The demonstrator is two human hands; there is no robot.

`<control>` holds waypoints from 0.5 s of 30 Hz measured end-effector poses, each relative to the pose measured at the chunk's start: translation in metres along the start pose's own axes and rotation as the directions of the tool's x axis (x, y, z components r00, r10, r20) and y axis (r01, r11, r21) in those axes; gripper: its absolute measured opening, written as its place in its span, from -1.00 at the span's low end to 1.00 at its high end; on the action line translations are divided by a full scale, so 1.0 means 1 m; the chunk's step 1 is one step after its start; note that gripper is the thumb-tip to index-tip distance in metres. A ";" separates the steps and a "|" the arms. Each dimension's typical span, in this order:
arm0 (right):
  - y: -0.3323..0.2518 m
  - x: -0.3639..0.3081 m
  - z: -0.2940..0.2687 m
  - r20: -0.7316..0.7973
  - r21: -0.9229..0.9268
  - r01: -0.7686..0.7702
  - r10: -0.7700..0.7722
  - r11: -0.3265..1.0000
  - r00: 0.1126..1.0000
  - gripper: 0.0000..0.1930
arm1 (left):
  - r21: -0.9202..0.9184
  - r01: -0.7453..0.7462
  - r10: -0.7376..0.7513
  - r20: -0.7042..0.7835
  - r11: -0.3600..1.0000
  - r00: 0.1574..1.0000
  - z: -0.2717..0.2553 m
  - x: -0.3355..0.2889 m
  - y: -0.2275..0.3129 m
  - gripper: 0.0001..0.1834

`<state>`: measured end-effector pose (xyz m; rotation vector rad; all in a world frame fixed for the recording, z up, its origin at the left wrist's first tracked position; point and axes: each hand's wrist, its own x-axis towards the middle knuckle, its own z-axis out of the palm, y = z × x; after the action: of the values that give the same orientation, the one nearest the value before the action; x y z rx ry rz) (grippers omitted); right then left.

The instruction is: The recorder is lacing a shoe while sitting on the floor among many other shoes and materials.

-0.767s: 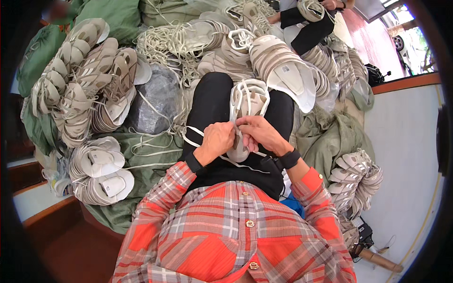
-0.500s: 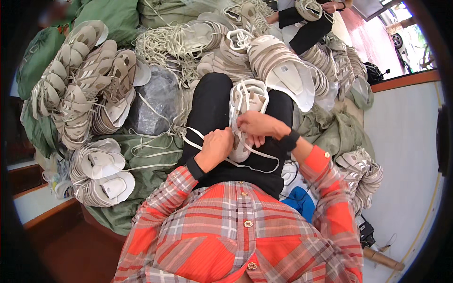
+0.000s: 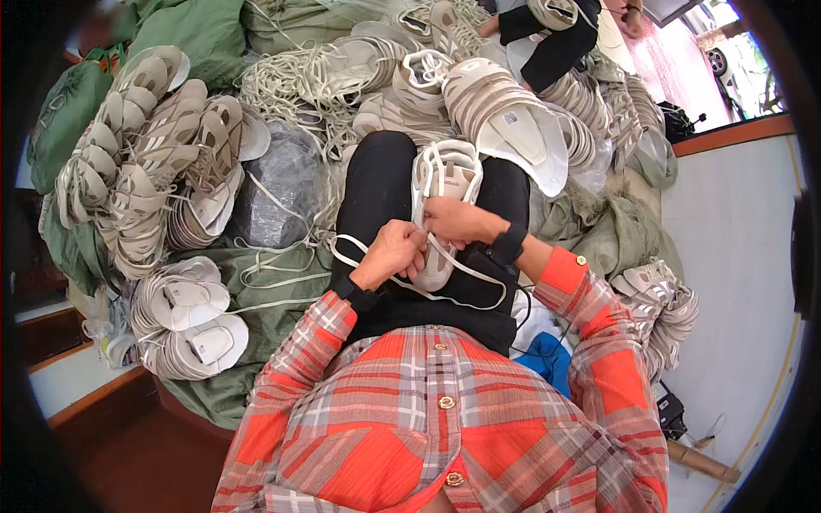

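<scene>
A beige and white shoe upper (image 3: 448, 162) lies between my thighs, its toe end pointing toward me. My left hand (image 3: 395, 253) is closed in a pinch at the upper's left side, near the toe. Opposite it, my right hand (image 3: 456, 224) bends over the middle of the upper, fingers closed on a flat white shoelace (image 3: 481, 272). Both hands almost touch at the lace holes. One loose end of the lace curves across my right thigh, and another loops over my left thigh. What exactly my left fingertips pinch is partly hidden, but lace runs beside them.
Stacked shoe uppers lie left (image 3: 184, 299), ahead (image 3: 513, 120) and right (image 3: 654, 312). A tangle of laces (image 3: 282, 81) spreads beyond my knees. Green sacks (image 3: 205, 38) and a plastic-wrapped bundle (image 3: 282, 184) sit at left. Another person's dark-clothed leg (image 3: 560, 51) is at the far right.
My left hand has shifted slightly up and right, closer to my right hand. My right hand has moved slightly left and down over the upper.
</scene>
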<state>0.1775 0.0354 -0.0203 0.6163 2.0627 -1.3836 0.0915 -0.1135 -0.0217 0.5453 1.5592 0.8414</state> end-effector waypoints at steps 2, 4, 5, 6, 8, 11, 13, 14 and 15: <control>0.006 -0.011 0.020 -0.395 -0.585 0.141 -0.433 0.799 0.810 -0.81 | 0.092 0.009 -0.005 -0.039 0.996 0.999 -0.001 0.001 -0.008 -0.71; -0.020 -0.040 -0.002 -0.585 -0.716 -0.037 -0.570 0.697 0.576 -0.76 | 0.291 -0.285 0.364 -0.272 0.913 0.891 -0.003 0.004 -0.048 -0.69; -0.028 -0.064 -0.023 -0.741 -0.549 0.004 -0.489 0.836 0.460 -0.75 | 0.476 -0.396 0.589 -0.380 0.786 0.713 0.002 -0.002 -0.033 -0.63; -0.017 -0.072 -0.045 -0.798 -0.579 0.050 -0.578 0.814 0.171 -0.81 | 0.481 -0.392 0.587 -0.370 0.784 0.720 0.007 -0.011 -0.018 -0.63; -0.030 -0.092 -0.051 -0.802 0.473 0.660 -0.024 0.584 0.597 -0.89 | 0.732 -0.217 0.513 -0.206 0.646 0.834 0.012 -0.011 0.009 -0.60; -0.018 -0.067 -0.027 -0.620 0.760 0.649 -0.262 0.033 0.740 -0.85 | 0.804 -0.264 0.539 -0.082 0.533 0.838 0.017 0.007 0.001 -0.61; -0.018 -0.072 -0.018 -0.638 0.748 0.660 -0.203 0.063 0.743 -0.82 | 0.837 -0.324 0.515 0.060 0.442 0.855 0.009 0.009 -0.008 -0.66; -0.008 -0.077 -0.015 -0.622 0.749 0.655 -0.235 0.100 0.747 -0.81 | 0.840 -0.331 0.509 0.076 0.431 0.857 0.003 0.001 -0.004 -0.66; 0.003 -0.085 -0.018 -0.618 0.750 0.658 -0.283 0.066 0.733 -0.82 | 0.492 -0.433 0.406 0.168 0.755 0.898 -0.008 -0.009 0.002 -0.69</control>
<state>0.2381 0.0481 0.0409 0.6002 1.3337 -3.2845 0.0849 -0.1204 -0.0141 1.3481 1.6421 0.7170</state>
